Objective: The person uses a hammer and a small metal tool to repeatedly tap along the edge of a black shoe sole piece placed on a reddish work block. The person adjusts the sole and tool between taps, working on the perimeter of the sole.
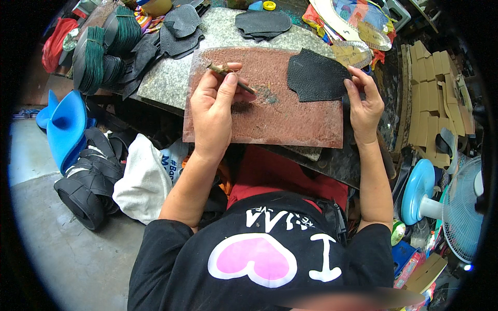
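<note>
A black, grained leather piece (317, 76) with a rounded outline lies on the right part of a reddish-brown rough board (298, 127). At its right edge, my right hand (364, 101) pinches it between thumb and fingers. My left hand (217, 101) is closed around a thin dark stick-like tool (246, 88), whose end points down to the right over the board; its exact kind I cannot make out. Beside that end, a small dark worn patch (268, 97) marks the board.
Under the board is a speckled grey stone slab (161, 83). More black leather pieces (263, 23) are stacked at the back. Bundles of dark green strips (95, 59) stand at left, pale templates (353, 53) at back right. Flattened cardboard (433, 93) and a fan (463, 207) are on the right.
</note>
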`<state>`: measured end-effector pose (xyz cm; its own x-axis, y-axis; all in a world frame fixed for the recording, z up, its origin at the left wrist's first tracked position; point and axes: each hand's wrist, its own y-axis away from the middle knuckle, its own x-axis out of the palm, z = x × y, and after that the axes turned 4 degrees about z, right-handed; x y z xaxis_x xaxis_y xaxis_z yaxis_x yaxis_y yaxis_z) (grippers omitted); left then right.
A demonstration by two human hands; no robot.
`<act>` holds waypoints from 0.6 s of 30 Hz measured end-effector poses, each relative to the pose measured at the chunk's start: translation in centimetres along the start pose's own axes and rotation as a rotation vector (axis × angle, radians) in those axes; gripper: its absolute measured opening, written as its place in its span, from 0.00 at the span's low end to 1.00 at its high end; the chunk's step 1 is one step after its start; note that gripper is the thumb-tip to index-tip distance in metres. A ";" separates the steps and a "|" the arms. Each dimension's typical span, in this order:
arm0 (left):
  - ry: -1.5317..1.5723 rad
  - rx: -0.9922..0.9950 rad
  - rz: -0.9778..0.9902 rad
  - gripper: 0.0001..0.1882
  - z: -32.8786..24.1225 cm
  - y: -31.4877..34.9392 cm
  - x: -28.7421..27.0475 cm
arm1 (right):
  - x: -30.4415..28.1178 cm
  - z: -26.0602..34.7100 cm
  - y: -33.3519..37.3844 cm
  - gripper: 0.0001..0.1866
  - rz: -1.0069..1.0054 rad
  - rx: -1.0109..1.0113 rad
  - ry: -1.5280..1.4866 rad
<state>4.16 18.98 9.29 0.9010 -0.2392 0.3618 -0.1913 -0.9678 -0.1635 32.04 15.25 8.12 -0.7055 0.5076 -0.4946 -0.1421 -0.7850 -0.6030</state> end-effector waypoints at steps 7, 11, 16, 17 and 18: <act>0.024 0.009 -0.002 0.13 -0.1 0.0 0.1 | 0.1 0.1 -0.1 0.15 -0.019 -0.001 0.003; 0.011 -0.002 0.008 0.14 -0.1 0.0 0.0 | 0.0 0.2 0.0 0.14 -0.008 0.019 -0.010; -0.016 -0.016 0.028 0.15 -0.2 0.1 -0.1 | 0.1 0.1 -0.1 0.13 0.019 0.039 -0.002; -0.015 -0.016 0.028 0.15 -0.2 0.1 -0.1 | 0.1 0.1 -0.2 0.13 0.028 0.052 0.001; -0.015 -0.017 0.028 0.15 -0.2 0.1 -0.1 | 0.1 0.1 -0.2 0.12 0.038 0.066 0.003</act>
<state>3.98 18.92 9.39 0.9009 -0.2651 0.3437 -0.2229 -0.9620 -0.1579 31.96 15.43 8.23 -0.7090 0.4784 -0.5182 -0.1608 -0.8251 -0.5417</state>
